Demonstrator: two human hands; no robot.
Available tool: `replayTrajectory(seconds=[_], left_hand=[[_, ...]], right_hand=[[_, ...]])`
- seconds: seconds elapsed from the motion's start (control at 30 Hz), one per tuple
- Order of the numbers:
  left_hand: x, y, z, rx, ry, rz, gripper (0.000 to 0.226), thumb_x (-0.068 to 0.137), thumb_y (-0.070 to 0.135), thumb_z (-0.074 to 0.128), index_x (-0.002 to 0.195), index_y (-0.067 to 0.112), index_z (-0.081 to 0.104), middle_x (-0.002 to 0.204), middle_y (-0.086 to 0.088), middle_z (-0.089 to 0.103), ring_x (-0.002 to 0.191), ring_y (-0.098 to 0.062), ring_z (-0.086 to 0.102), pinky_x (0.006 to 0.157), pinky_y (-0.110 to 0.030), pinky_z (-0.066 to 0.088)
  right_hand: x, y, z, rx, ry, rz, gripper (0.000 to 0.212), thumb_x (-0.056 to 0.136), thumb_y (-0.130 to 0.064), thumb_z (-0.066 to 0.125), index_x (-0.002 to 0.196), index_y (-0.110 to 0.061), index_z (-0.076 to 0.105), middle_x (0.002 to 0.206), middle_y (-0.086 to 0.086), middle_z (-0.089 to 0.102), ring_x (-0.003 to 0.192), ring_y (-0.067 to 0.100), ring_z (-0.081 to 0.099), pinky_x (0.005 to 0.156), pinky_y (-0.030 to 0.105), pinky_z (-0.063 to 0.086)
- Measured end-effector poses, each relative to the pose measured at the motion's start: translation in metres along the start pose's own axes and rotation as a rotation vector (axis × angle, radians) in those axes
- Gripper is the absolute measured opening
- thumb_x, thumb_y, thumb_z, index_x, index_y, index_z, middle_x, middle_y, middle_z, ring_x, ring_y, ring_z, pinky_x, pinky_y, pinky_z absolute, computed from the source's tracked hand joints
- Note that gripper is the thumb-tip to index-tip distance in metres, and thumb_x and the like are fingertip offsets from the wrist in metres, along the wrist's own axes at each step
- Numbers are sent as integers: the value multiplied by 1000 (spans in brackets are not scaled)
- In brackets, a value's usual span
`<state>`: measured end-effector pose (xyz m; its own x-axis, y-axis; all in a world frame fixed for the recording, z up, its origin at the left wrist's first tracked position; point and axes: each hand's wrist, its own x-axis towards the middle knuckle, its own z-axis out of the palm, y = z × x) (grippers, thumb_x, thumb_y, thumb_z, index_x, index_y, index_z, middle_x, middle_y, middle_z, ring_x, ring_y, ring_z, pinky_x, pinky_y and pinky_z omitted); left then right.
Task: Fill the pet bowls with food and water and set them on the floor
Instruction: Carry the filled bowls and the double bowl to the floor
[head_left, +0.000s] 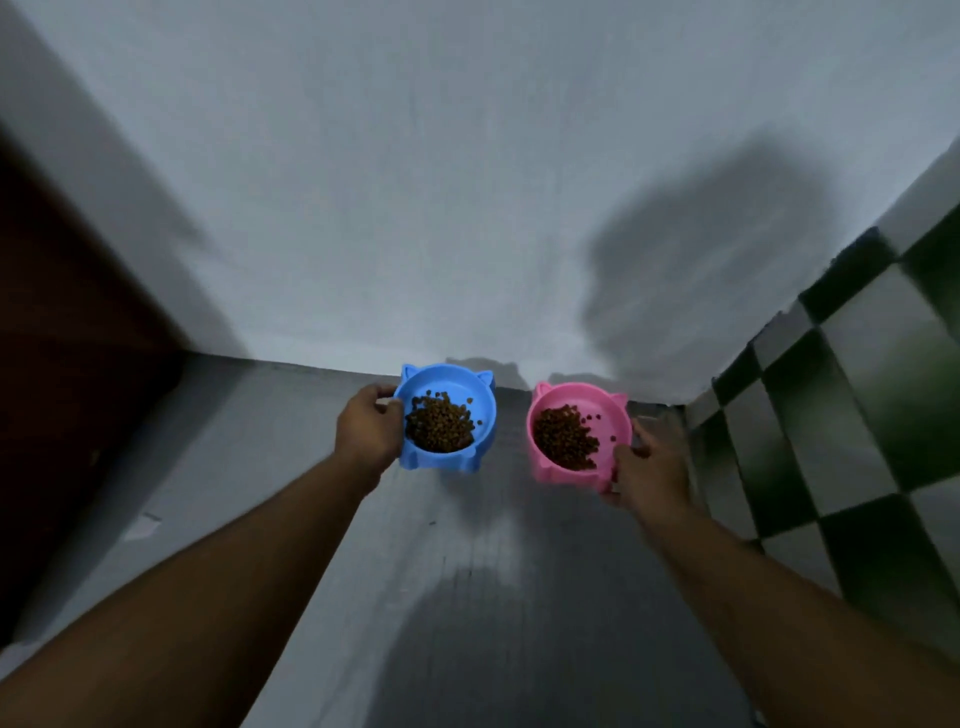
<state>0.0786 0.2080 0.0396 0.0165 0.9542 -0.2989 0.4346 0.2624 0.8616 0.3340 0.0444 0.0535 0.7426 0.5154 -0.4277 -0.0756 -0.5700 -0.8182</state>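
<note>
Now the left hand (366, 434) grips the blue bowl (447, 418), the right hand (647, 470) the pink bowl (576, 434).

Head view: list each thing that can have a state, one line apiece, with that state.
blue bowl: holds brown kibble, tilted toward the person, gripped at its left rim.
pink bowl: holds brown kibble, tilted, gripped at its right rim.
left hand: closed on the blue bowl.
right hand: closed on the pink bowl.
kibble: heaped toward the near side of each bowl.
Whether the bowls touch the floor: cannot tell.
</note>
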Motion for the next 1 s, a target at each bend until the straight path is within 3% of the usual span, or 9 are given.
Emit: replayTrajectory(seconds=[0.1, 0.33, 0.43, 0.67, 0.8, 1.0], left_hand=[[28, -37, 23, 44, 15, 11, 7, 92, 24, 59, 93, 28, 64, 90, -10, 72, 82, -34, 72, 78, -56, 61], [39, -78, 58, 81, 18, -7, 20, 94, 22, 56, 109, 19, 68, 104, -15, 71, 90, -34, 70, 82, -52, 61], [39, -86, 68, 110, 29, -1, 25, 97, 20, 56, 117, 13, 68, 108, -16, 71, 94, -33, 69, 85, -46, 60], [53, -97, 75, 188, 71, 3, 25, 96, 21, 57, 117, 12, 69, 110, -17, 71, 99, -34, 68, 90, -46, 58], [56, -99, 78, 223, 95, 15, 27, 97, 21, 56, 118, 10, 69, 114, -16, 71, 104, -34, 67, 92, -40, 55], [57, -103, 81, 269, 82, 8, 28, 97, 20, 60, 118, 6, 72, 113, -16, 73, 104, -33, 68, 84, -30, 49]], right_hand=[[30, 29, 21, 9, 9, -4, 50, 97, -11, 59, 140, -35, 52, 107, 1, 69, 76, 25, 72, 65, 51, 63], [55, 72, 45, -58, 30, 6, 52, 95, -8, 56, 140, -35, 52, 120, 2, 70, 69, 28, 74, 54, 46, 62], [62, 81, 50, -76, 22, 24, 54, 96, -7, 56, 142, -33, 49, 126, 5, 67, 69, 29, 73, 57, 46, 62], [80, 85, 61, -112, 28, 41, 52, 98, -10, 54, 144, -33, 47, 133, 5, 63, 72, 28, 72, 57, 44, 62], [85, 91, 68, -138, 30, 46, 53, 97, -9, 54, 143, -34, 49, 131, 2, 63, 71, 28, 72, 57, 46, 62], [87, 98, 74, -220, 69, 6, 46, 94, -9, 56, 135, -30, 58, 114, 3, 71, 79, 28, 71, 69, 47, 63]])
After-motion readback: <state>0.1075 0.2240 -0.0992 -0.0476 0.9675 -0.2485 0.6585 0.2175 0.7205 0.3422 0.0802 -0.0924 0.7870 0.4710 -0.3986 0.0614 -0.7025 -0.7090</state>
